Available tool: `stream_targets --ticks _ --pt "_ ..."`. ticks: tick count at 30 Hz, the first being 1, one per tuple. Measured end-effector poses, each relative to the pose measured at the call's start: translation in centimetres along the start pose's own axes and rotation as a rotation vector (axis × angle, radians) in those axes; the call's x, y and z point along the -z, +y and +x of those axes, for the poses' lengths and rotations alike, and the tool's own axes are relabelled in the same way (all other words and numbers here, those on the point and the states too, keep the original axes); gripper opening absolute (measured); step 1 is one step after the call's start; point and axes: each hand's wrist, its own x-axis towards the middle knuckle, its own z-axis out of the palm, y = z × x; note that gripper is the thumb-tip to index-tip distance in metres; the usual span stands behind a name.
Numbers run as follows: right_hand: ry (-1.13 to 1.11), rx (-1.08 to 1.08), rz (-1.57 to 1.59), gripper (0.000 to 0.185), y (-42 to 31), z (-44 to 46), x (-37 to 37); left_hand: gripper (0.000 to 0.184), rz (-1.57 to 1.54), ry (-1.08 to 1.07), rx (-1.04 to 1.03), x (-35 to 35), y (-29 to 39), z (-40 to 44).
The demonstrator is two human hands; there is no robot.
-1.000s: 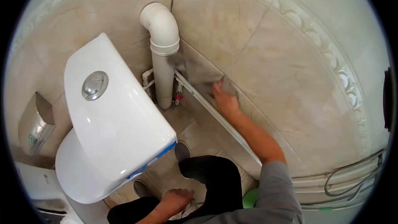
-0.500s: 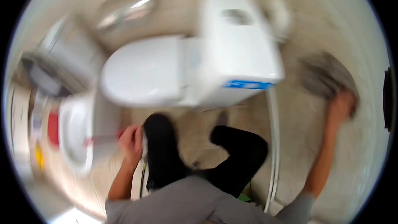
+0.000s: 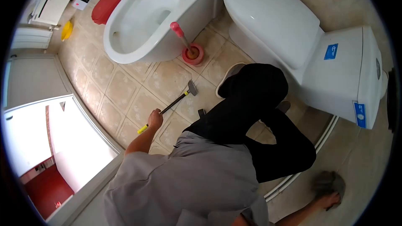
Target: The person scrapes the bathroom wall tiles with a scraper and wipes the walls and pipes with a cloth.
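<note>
Holding cloth (image 3: 328,183) and scraper (image 3: 175,102): work seemingly under way, remainder unclear.
The cloth is gripped at the wall (image 3: 362,159) by the right hand (image 3: 328,201); the scraper, by the curled left hand (image 3: 155,119).

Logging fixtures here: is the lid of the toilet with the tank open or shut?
Shut: the lid covers the bowl, with no opening showing.

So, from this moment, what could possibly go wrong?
The scraper in the left hand extends toward the plunger standing on the floor; a careless swing might tip it over.

The right hand holds the grey cloth out near the white pipes, so a loose fold could perhaps catch on them.
</note>
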Motion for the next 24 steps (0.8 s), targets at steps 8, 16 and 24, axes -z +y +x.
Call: stream_targets --ticks 8,16,24 --pt "0.175 0.149 0.116 0.035 2.3 2.9 1.3 0.063 0.104 -0.392 0.069 -10.9 -4.6 8.1" --pt "0.277 0.011 0.226 0.030 1.2 1.9 5.1 0.032 0.224 -0.323 -0.180 -9.8 -1.2 5.1" --pt "0.309 -0.362 0.459 0.030 -3.9 1.0 8.7 0.019 -0.191 -0.075 -0.561 -1.7 6.1 -0.1"
